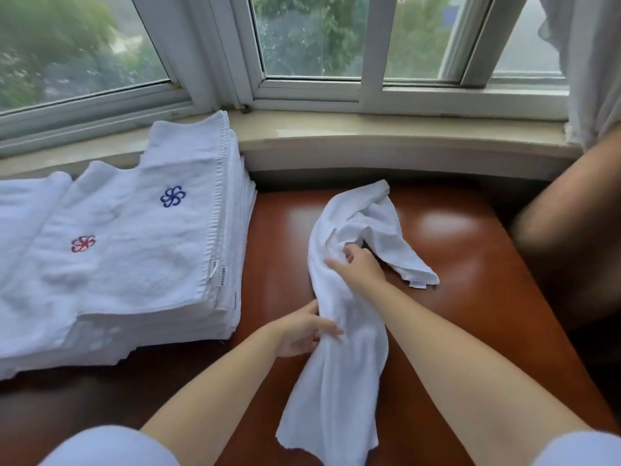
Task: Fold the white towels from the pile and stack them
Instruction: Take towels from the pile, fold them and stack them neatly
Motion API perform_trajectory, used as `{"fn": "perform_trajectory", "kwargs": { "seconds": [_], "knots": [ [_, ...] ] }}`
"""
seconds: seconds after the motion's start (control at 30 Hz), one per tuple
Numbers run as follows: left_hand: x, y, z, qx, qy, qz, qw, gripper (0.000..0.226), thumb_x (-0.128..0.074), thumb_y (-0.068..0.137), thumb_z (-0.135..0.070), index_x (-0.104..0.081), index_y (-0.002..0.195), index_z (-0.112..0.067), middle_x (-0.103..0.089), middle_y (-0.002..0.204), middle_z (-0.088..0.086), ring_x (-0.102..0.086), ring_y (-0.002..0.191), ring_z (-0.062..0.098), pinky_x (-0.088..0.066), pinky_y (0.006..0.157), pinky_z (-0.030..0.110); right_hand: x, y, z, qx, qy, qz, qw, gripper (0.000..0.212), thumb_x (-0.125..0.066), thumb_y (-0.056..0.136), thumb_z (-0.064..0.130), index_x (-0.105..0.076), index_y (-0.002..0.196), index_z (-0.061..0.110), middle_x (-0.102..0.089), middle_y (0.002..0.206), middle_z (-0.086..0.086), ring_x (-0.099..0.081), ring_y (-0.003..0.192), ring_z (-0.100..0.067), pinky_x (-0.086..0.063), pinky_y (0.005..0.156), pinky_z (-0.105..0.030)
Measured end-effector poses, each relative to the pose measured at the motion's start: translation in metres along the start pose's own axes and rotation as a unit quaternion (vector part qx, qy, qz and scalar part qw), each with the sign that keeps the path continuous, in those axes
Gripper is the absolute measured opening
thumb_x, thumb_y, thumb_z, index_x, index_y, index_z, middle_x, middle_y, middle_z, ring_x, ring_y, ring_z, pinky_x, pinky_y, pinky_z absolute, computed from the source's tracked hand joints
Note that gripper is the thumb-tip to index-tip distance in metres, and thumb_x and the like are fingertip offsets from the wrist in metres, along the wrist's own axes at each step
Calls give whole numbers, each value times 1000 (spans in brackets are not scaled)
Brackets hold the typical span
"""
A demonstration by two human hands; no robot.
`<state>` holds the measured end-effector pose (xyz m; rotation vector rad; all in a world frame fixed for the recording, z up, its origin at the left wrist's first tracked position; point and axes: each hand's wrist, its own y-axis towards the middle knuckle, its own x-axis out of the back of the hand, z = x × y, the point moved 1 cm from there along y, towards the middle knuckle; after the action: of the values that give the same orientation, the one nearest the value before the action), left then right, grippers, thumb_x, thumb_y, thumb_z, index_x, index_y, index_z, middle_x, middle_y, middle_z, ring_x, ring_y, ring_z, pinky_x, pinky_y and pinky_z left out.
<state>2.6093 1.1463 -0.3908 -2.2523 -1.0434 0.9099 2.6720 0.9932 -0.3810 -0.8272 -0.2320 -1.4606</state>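
Note:
A crumpled white towel (342, 371) lies lengthwise on the reddish-brown table (463, 264), its near end hanging over the front edge. My left hand (302, 332) grips the towel's left side at its middle, thumb on top. My right hand (361, 267) reaches across further up and pinches a fold of the same towel. On the left stands a tall stack of folded white towels (141, 257); the top ones carry a blue flower mark (173, 196) and a red flower mark (83, 243).
A stone window sill (369, 136) and window frames run along the table's far side. A white curtain (591, 62) hangs at the right. Something dark and blurred (571, 237) stands at the table's right edge.

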Motion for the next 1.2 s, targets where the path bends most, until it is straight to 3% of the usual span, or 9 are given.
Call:
{"fn": "perform_trajectory", "kwargs": {
  "seconds": [0.1, 0.2, 0.3, 0.43, 0.53, 0.7, 0.83, 1.07, 1.2],
  "knots": [
    [2, -2, 12, 14, -98, -7, 995, 44, -58, 82, -9, -59, 124, -19, -65, 102, 8, -62, 80, 21, -50, 71, 29, -10, 3, -4, 4, -112, -22, 993, 20, -49, 91, 18, -43, 71, 17, -49, 81, 0, -48, 71, -19, -33, 59, -28],
    [9, 2, 16, -5, -251, -181, 951, 21, -45, 93, -20, -62, 98, -8, -64, 82, 10, -57, 69, 21, -50, 66, 31, -9, 2, -5, -56, 202, -184, 960, 9, -39, 97, 15, -43, 90, 11, -47, 81, 3, -46, 75, -20, -33, 64, -28],
    [12, 9, 12, 13, -134, -322, 937, 21, -53, 88, -7, -52, 67, -12, -44, 51, 0, -35, 42, 15, -31, 42, 20, 11, -3, -28, -140, 364, -303, 870, 17, -45, 97, 24, -47, 103, 8, -52, 86, 1, -48, 80, -22, -39, 70, -30],
    [-6, 25, -4, -21, -116, -391, 913, 13, -48, 90, 9, -59, 94, 5, -57, 62, 9, -53, 51, 18, -43, 40, 23, 54, -31, -102, -215, 113, -273, 931, 25, -61, 85, 31, -55, 101, 13, -62, 94, -12, -59, 84, -33, -43, 67, -31],
    [-22, 42, -11, 10, -164, -337, 927, 13, -53, 94, 2, -55, 107, 3, -65, 96, 19, -66, 71, 26, -54, 62, 24, 67, -55, -153, -337, -42, -200, 919, 40, -56, 93, 34, -56, 120, 4, -60, 120, -20, -58, 109, -39, -47, 81, -39],
    [-54, 65, -10, 171, -27, -92, 981, 55, -53, 90, -58, -40, 53, -19, -34, 40, -8, -25, 32, 6, -22, 34, 15, 69, -61, -167, -325, 26, -143, 934, 40, -53, 94, 31, -55, 120, 2, -59, 120, -19, -59, 101, -36, -47, 76, -36],
    [-84, 76, -15, 200, 134, -41, 970, 53, -75, 64, -59, -69, 91, -14, -72, 93, 3, -68, 85, 17, -54, 83, 30, 68, -61, -166, -293, 135, -128, 938, 36, -55, 90, 28, -59, 115, 1, -61, 107, -13, -54, 86, -29, -41, 73, -31],
    [-72, 42, -65, -10, -46, -125, 991, 49, -65, 66, -15, -60, 113, -7, -66, 95, 13, -64, 82, 27, -53, 73, 35, 102, -55, -150, -260, 304, -229, 887, 38, -52, 92, 31, -58, 115, 1, -59, 87, -6, -56, 86, -29, -46, 81, -36],
    [-43, 4, -116, -144, -162, -190, 957, 52, -62, 73, -14, -59, 123, -3, -62, 106, 17, -59, 95, 30, -46, 95, 39, 153, -35, -98, -161, 409, -313, 842, 35, -55, 91, 29, -60, 116, 5, -63, 109, -11, -61, 92, -27, -45, 77, -29]
  ]
}}
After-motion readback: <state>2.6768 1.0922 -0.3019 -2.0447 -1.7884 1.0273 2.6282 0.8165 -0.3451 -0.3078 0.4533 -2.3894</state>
